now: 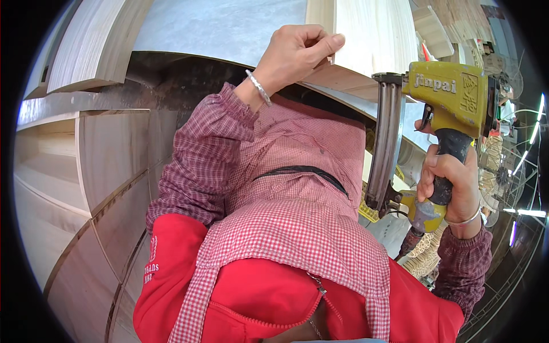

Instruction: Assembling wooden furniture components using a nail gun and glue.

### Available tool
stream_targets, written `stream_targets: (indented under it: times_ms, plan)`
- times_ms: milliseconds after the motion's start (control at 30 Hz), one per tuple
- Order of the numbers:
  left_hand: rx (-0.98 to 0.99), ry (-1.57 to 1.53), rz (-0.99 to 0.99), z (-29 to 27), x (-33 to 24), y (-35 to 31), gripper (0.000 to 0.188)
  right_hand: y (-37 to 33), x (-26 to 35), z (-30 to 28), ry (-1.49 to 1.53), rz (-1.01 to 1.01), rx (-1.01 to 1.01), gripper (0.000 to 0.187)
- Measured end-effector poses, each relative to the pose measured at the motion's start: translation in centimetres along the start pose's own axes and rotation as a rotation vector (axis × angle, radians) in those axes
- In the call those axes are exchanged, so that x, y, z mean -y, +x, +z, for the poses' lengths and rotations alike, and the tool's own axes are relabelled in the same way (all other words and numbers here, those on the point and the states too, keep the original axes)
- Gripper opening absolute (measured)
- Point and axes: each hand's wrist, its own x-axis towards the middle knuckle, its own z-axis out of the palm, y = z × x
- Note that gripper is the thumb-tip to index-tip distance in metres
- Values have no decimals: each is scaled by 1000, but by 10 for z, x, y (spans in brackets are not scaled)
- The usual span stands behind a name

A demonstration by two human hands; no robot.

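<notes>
My right hand [454, 177] is wrapped round the black grip of a yellow nail gun [443, 86]. One finger lies beside the trigger. The gun's long metal magazine [386, 143] points toward my body, and its nose end is beside a pale wooden panel [374, 34]. My left hand [300, 54] is closed at the panel's near left edge, with thumb and fingers bent round the wood. Part of the fingers' hold is hidden behind the hand itself.
A grey-blue work surface [200, 28] extends along the far side. Wooden boards [94, 43] stand at far left, above stacked wooden boxes [114, 160]. Hose fitting [409, 243] hangs from the gun's grip. Wood pieces [432, 31] and coiled bundles [426, 251] are at right.
</notes>
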Motion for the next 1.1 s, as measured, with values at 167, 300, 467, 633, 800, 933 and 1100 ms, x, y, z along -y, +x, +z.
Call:
stream_targets:
  times_ms: [167,300,467,633,800,933,1100]
  plan:
    - [23,18,-38,1,2,4,34,0,1,3,-48,-27,-13,9]
    - [29,39,-40,4,2,7,34,-3,5,7,-84,-46,-10,8]
    - [25,44,-42,6,1,9,34,-4,16,16,-136,-41,21,7]
    - [22,25,-50,5,-2,10,34,-4,28,27,-176,-33,59,6]
    - [29,30,-49,9,-4,10,33,-4,31,30,-185,-28,78,6]
    - [30,42,-43,11,-5,11,34,-3,31,30,-194,-23,82,5]
    - [29,62,-24,10,-4,12,34,-2,32,30,-202,-28,81,6]
